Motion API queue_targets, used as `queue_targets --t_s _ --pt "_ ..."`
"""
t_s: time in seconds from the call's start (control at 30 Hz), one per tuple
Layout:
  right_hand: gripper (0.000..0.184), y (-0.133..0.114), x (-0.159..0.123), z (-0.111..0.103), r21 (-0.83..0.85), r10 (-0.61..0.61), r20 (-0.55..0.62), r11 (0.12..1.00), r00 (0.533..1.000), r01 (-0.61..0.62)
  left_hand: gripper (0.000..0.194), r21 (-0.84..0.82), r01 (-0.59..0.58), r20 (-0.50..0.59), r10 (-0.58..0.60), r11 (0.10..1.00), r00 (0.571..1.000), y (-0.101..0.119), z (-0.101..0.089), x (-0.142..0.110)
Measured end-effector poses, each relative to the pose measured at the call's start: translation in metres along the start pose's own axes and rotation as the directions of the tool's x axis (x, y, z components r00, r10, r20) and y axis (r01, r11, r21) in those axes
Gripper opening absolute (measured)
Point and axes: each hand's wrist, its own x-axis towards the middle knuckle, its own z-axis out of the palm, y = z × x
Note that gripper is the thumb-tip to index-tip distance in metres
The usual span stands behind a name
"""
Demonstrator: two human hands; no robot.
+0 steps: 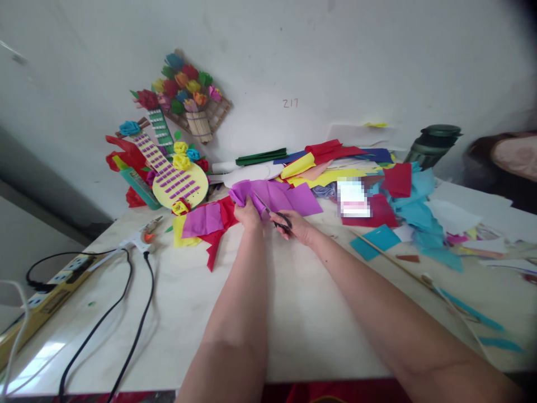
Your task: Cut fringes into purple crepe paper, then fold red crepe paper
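Observation:
Near the middle of the table, purple crepe paper (291,196) is gripped at its left part by my left hand (248,212), the fingers closed on it. My right hand (297,225) is closed round the black handles of a pair of scissors (282,219). The blades point up and left and lie against the purple paper, close to my left hand. To the left of that hand lie a smaller purple piece (203,220), red paper (213,254) and yellow paper (183,234).
Left are a glue gun (140,240) with a black cord, a power strip (59,291), a green glue bottle (140,187) and a flower-decorated paper guitar (180,187). Folded coloured papers (331,151) lie at the back. Right are a dark bottle (434,146), blue paper (375,242) and a thin stick (390,260).

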Motion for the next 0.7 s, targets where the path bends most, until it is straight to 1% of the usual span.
queue_targets --t_s 0.17,0.3,0.47,0.57,0.7 --pt "0.041 0.0016 0.0019 0.0002 -0.030 -0.034 -0.008 0.999 0.999 0.034 0.024 0.002 0.010 0.003 -0.010 1.000 1.000 0.0032 -0.0017 -0.0005" --pt "0.039 0.0057 0.0049 -0.0002 -0.053 -0.057 -0.001 0.997 0.998 0.057 0.024 -0.002 -0.006 0.005 0.006 1.000 1.000 0.0020 -0.0014 0.0003" --pt "0.042 0.0048 0.0027 -0.0007 -0.011 -0.017 0.040 1.000 0.999 0.018 0.026 -0.029 -0.012 0.009 0.012 1.000 1.000 -0.0030 0.0008 0.0024" --pt "0.046 0.0016 0.0003 -0.0005 0.000 0.007 0.042 1.000 0.999 -0.007 0.027 -0.036 -0.015 0.026 0.016 0.999 1.000 -0.0045 0.0019 0.0030" --pt "0.047 -0.0001 0.0000 0.0004 0.011 0.006 0.034 1.000 0.999 -0.006 0.028 -0.019 -0.038 0.055 0.039 0.999 0.998 -0.0035 0.0024 0.0010"
